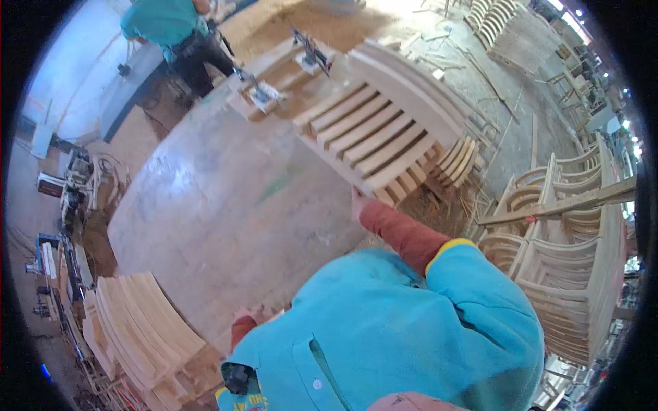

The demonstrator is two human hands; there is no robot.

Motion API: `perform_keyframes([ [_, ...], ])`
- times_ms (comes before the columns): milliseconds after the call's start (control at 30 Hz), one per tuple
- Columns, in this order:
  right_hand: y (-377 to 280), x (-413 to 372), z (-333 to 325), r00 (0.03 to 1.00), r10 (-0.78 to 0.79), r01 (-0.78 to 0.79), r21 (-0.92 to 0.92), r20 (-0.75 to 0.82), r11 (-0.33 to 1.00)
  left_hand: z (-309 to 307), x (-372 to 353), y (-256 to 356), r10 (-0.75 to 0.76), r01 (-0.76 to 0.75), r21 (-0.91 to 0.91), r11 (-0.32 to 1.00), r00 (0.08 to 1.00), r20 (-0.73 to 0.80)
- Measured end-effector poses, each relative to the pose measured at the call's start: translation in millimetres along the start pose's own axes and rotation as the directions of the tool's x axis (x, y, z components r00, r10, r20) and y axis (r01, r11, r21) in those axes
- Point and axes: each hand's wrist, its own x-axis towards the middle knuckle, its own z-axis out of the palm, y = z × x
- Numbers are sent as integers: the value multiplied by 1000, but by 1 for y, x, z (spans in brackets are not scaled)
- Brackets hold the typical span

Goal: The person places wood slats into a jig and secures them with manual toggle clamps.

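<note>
My right hand (359,203), in a rust-brown sleeve, reaches forward to the near left corner of a stack of curved wooden slats. Its fingers are closed at the end of a curved wooden slat (336,164) on the stack's left edge, partly hidden by the wood. Low beside my teal shirt, my left hand (250,315) is at the near edge of the worktable (233,198). A pale strip of wood (276,315) shows next to it, mostly covered by my shirt. How the left fingers are bent is too small to make out.
Two metal clamps (264,96) (312,58) sit on a wooden jig at the table's far end. Another person (168,27) in teal stands beyond. More curved pieces (144,329) are stacked at lower left, and curved frames (562,253) stand at right.
</note>
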Motion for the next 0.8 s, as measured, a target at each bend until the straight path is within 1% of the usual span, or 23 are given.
perform_keyframes([
  [33, -7, -8, -9, 997, 33, -29, -52, 63, 998, -1, 2, -4, 33, -32, -34, 999, 999, 41],
  [100, -11, -18, -21, 993, 55, -50, -44, 101, 998, 0, 9, -9, -26, 31, -107, 994, 999, 43],
  [133, -10, -18, -25, 996, 46, -46, 2, 83, 999, 3, 9, -10, -47, 52, -126, 991, 998, 44],
  [200, -7, -18, -30, 998, 27, -31, 91, 50, 995, 0, 7, -5, -62, 67, -132, 989, 997, 39],
  [267, -3, -15, -23, 998, 29, -35, 110, 51, 993, -2, 3, 0, -77, 80, -126, 989, 997, 25],
  [333, -10, -17, -33, 997, 36, -43, 109, 66, 993, -2, 1, 3, -89, 90, -124, 988, 996, 14],
  [400, -23, -40, -58, 993, 57, -67, 89, 103, 994, -4, -2, 6, -104, 103, -126, 987, 995, 2],
  [500, -26, -42, -63, 990, 82, -94, 105, 118, 990, -5, -2, 11, -124, 122, -124, 985, 992, -14],
  [600, -19, -33, -54, 990, 72, -77, 42, 119, 996, -3, -2, 15, -145, 139, -105, 985, 988, -51],
  [667, -19, -36, -61, 981, 56, -70, 68, 184, 995, -3, -3, 17, -168, 160, -99, 982, 982, -83],
  [700, -20, -39, -65, 974, 48, -68, 83, 219, 994, -6, -15, 22, -199, 182, -137, 974, 972, -126],
  [733, -19, -37, -61, 977, 54, -69, 65, 207, 995, -18, -28, 17, -155, 155, -204, 967, 988, 16],
  [800, -16, -30, -51, 981, 68, -75, 33, 180, 997, -14, -24, 17, -152, 144, -216, 966, 988, -18],
])
